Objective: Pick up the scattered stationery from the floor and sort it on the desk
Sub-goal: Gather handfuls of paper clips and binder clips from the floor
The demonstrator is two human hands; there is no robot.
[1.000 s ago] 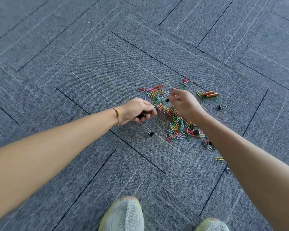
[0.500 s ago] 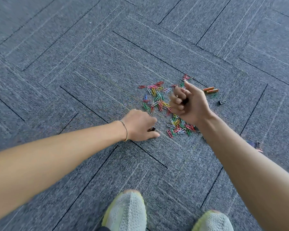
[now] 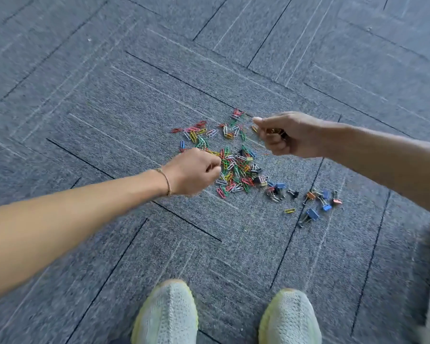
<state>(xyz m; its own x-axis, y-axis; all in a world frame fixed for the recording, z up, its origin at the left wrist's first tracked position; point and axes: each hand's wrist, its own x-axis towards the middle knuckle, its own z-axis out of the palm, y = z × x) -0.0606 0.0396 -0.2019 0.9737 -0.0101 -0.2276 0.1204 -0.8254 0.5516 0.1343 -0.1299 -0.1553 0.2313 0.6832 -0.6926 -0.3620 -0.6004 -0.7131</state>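
The person stands over a grey carpet floor (image 3: 109, 120), both arms reaching down to a heap of coloured paper clips (image 3: 227, 165). The step in hand looks like the gathering stage: nothing has gone to the worktop yet (no worktop shows at all in this view), and most of the stationery lies on the floor.

The left hand (image 3: 194, 171) hangs at the near-left edge of the heap, its fingers curled tight. Whether that grip has clips in it cannot be told; the fingers hide the palm and the frame is blurred there. The right hand (image 3: 287, 135) is above the far-right side of the heap, thumb pressed forward against curled fingers, and something small, dark and yellowish shows inside the grip, probably gathered clips.

To the right of the heap lies a looser scatter of binder clips (image 3: 318, 202), blue, orange and black, with one yellow paper clip (image 3: 290, 210) apart from the rest. Two pale knit shoes (image 3: 166, 314) stand at the bottom of the view.

The next move probably calls for a fine pinch at thin wire lying flat on carpet pile, while keeping the closed hand from spilling what it already holds.
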